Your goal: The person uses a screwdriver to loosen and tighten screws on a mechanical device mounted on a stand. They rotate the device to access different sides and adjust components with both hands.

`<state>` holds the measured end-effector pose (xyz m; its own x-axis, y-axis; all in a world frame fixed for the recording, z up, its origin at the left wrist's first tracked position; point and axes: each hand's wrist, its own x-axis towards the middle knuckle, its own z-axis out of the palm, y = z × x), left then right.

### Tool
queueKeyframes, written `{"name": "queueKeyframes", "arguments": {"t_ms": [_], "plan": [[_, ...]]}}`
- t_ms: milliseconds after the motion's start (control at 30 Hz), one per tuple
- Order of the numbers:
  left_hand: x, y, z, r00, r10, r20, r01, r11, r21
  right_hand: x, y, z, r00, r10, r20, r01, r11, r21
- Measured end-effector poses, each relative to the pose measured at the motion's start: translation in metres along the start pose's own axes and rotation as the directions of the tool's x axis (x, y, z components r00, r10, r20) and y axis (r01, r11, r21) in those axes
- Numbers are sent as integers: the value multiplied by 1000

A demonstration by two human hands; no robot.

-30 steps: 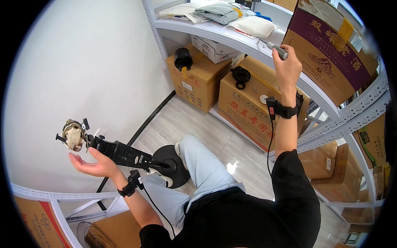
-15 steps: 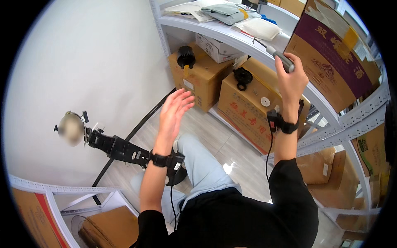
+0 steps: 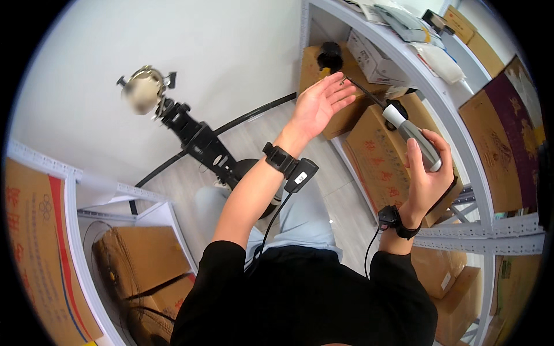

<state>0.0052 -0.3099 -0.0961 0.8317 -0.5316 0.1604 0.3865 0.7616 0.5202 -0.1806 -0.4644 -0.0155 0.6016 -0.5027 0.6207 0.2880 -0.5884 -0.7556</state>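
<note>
A screwdriver (image 3: 408, 131) with a grey and white handle is gripped in my right hand (image 3: 431, 183), fingers wrapped about the handle's end. Its dark shaft points up and left, with a small piece, perhaps a screw, at the tip. My left hand (image 3: 318, 106) is turned palm up with fingers stretched out, close to that tip; whether they touch I cannot tell. Left of my hands leans a black fan stand (image 3: 199, 144) with a bare motor head (image 3: 143, 92), no blades on it. Both wrists wear black straps with small cabled boxes.
A white metal shelf (image 3: 398, 49) on the right carries parcels (image 3: 404, 23) above and cardboard boxes (image 3: 375, 155) below. A black plastic part (image 3: 330, 56) sits on one box. Wire fan guards (image 3: 112, 265) and cartons fill the lower-left shelf (image 3: 130, 187). A wall stands ahead.
My view has swung right. The screwdriver has come down from beside the upper shelf, and its tip is now close to my left hand, which has turned palm up.
</note>
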Motion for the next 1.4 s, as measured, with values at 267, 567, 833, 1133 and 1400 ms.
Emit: {"name": "queueKeyframes", "arguments": {"t_ms": [267,567,833,1133,1400], "plan": [[-58,35,-14,995,71,-62,-67,996,61,-13,-3,32,961,159,228,-203,961,187],[-94,55,-36,980,120,-156,-100,986,135,-23,-13,54,925,180,334,-273,928,255],[-108,64,-41,961,193,-199,-160,972,170,-28,-23,57,917,118,382,-214,952,219],[-114,69,-47,961,210,-179,-147,939,311,-29,-21,59,885,163,435,-297,918,261],[-126,95,-52,983,160,-92,-79,814,575,-21,-5,60,808,213,549,-413,870,270]]}}
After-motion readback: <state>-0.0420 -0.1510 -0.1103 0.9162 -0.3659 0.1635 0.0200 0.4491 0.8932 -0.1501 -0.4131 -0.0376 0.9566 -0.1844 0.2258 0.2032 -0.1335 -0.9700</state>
